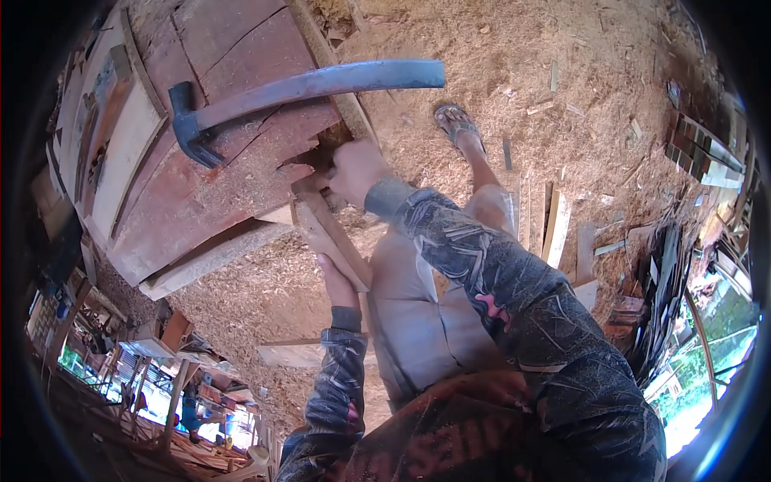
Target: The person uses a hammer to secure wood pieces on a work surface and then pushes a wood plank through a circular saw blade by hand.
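My left hand (336, 281) grips a short wooden board (325, 233) from its lower left side, near my leg. The board slants up to the broken corner of a reddish wooden panel (217, 197). My right hand (357, 170) is closed at that splintered corner, over the upper end of the board; it is slightly blurred and what its fingers hold is hidden. A claw hammer (313, 80) with a dark head and long pale handle lies across the panel, above my hands.
My sandalled foot (459, 124) rests on sawdust-covered ground (514, 72). Loose slats (554, 229) lie to the right, with stacked wood pieces (699, 153) beyond. More boards (112, 145) lie at the upper left. A cluttered timber structure (157, 345) stands at the lower left.
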Motion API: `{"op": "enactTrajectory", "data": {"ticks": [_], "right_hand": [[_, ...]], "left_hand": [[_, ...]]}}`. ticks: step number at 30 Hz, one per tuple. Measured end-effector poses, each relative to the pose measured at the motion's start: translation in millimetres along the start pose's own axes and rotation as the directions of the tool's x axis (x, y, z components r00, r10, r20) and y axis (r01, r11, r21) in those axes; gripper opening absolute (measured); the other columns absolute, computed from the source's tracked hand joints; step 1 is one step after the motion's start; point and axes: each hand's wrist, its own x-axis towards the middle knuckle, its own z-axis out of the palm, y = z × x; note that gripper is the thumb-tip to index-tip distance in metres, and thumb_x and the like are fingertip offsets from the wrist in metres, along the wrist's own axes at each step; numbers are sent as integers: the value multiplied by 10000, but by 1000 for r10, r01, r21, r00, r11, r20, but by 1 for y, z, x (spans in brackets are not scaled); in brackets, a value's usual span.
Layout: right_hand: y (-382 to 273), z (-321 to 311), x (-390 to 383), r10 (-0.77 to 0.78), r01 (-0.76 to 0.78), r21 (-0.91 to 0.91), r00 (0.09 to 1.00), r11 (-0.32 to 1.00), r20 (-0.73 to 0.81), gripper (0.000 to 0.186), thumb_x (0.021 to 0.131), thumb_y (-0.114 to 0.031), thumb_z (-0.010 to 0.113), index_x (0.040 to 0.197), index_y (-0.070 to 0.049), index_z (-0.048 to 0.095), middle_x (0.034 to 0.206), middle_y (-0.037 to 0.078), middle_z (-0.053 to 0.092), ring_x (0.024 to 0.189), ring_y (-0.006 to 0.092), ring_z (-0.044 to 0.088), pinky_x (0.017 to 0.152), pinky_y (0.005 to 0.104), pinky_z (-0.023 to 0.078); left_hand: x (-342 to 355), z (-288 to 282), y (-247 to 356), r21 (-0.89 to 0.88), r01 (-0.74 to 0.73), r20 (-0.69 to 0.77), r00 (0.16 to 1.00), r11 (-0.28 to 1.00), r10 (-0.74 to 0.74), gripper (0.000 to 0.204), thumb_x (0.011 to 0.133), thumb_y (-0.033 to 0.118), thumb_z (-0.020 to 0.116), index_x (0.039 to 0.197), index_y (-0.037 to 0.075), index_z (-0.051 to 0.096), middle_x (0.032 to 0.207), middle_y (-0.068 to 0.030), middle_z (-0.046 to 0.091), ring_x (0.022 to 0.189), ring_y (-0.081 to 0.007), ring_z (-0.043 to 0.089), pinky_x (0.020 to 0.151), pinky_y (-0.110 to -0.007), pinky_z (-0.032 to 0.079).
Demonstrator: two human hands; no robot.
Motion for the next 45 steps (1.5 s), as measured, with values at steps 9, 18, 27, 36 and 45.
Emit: {"op": "enactTrajectory", "data": {"ticks": [9, 18, 27, 36, 45], "right_hand": [[-5, 2, 6, -73, 73, -22, 996, 997, -41, 258, 762, -233, 683, 781, 15, 751, 855, 245, 713, 869, 410, 705, 848, 478, 565], [14, 9, 5, 58, -58, 68, 998, 996, 3, 255, 793, -241, 658, 835, -10, 755, 848, 255, 714, 820, 412, 706, 799, 472, 567], [0, 11, 4, -93, 93, 156, 996, 983, -2, 255, 775, -246, 738, 867, -10, 770, 744, 204, 713, 693, 348, 713, 668, 414, 570], [16, 27, 14, -147, 134, -102, 979, 986, -141, 196, 751, -229, 759, 855, -63, 773, 752, 218, 686, 736, 400, 691, 655, 457, 550], [8, 15, 18, -130, 133, -180, 991, 975, 29, 192, 761, -157, 680, 874, -23, 757, 842, 247, 699, 830, 426, 688, 792, 468, 565]], "left_hand": [[3, 1, -3, 45, -49, -30, 998, 998, 50, 811, 1040, 653, 360, 1547, 21, 333, 1479, -131, 478, 1311, -256, 494, 1120, -362, 387], [1, 9, 0, 207, -59, -128, 988, 977, 87, 739, 1082, 548, 309, 1332, -97, 568, 1171, -170, 681, 1032, -256, 678, 888, -370, 547], [7, -5, 2, 430, -52, -67, 994, 901, 89, 758, 1076, 552, 304, 1159, -111, 661, 985, -212, 723, 948, -289, 695, 823, -400, 531], [19, 0, -7, 432, -117, -70, 984, 894, 162, 762, 1073, 535, 301, 1039, -121, 689, 903, -245, 713, 863, -346, 685, 771, -451, 515], [21, 5, -16, 312, -210, -134, 956, 927, 261, 726, 1080, 518, 381, 1028, -141, 680, 840, -172, 696, 765, -207, 634, 716, -373, 515]]}}
